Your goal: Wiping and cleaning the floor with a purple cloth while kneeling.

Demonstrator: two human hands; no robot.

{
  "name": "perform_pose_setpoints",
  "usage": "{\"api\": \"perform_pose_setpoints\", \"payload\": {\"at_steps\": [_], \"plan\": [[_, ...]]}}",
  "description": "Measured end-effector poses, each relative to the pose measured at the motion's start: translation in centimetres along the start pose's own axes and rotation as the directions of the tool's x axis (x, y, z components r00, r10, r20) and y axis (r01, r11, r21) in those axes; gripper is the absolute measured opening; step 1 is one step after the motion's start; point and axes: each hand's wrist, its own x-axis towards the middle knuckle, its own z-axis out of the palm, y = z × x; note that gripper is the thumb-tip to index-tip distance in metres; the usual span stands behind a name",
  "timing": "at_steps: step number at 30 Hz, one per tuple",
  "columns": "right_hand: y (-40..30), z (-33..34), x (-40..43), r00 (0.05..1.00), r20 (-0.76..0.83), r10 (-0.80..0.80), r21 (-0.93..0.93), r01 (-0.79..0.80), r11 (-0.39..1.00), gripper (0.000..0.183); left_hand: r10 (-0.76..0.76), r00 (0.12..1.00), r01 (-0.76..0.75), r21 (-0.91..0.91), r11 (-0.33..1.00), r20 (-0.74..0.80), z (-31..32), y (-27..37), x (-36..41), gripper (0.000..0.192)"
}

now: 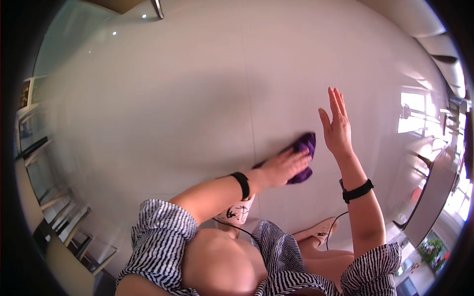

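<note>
My left hand lies spread over a crumpled dark purple cloth, holding it against the glossy pale tiled floor. The fingers are a little blurred, and cloth shows beyond them and at both sides. To the right of the cloth, my right hand is held out with nothing in it, its thumb apart from the fingers. Whether it touches the floor I cannot tell. Each wrist has a black band.
Below my arms are my bare knee and two pale printed slippers, with a thin black cable close by. Wooden-framed chairs or shelving line the left edge. A chair leg stands at the top. A table is at the right.
</note>
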Motion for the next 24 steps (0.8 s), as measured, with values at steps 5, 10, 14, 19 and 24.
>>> {"api": "perform_pose_setpoints", "payload": {"at_steps": [5, 10, 14, 19, 24], "plan": [[1.9, -0.8, -2.4, 0.998, 0.004, 0.067, -0.022, -0.067, 0.998, 0.061, 0.214, 0.971, -0.226, 0.117, 0.967, 0.108, 4.6, 3.7, -0.3, 0.053], [3.2, -1.2, -3.8, 0.991, 0.026, 0.129, 0.013, -0.129, 0.991, 0.063, 0.038, 0.988, -0.072, -0.224, 0.972, -0.151, -2.4, 1.3, 0.6, 0.031], [2.9, 0.1, -4.4, 0.991, 0.055, 0.123, 0.039, -0.125, 0.991, 0.064, -0.21, 0.86, 0.136, -0.187, 0.973, -0.465, -9.1, -2.8, 0.8, 0.049], [1.2, -0.9, -3.3, 0.993, 0.079, 0.082, 0.099, -0.09, 0.991, 0.065, -0.306, 0.599, 0.366, -0.088, 0.926, -0.74, -16.1, -12.6, 3.9, 0.07], [3.1, -0.7, -4.0, 0.992, 0.079, 0.095, 0.011, -0.096, 0.995, 0.064, -0.398, 0.633, 0.545, 0.016, 0.839, -0.664, -16.1, -19.2, 7.0, 0.072]]}}
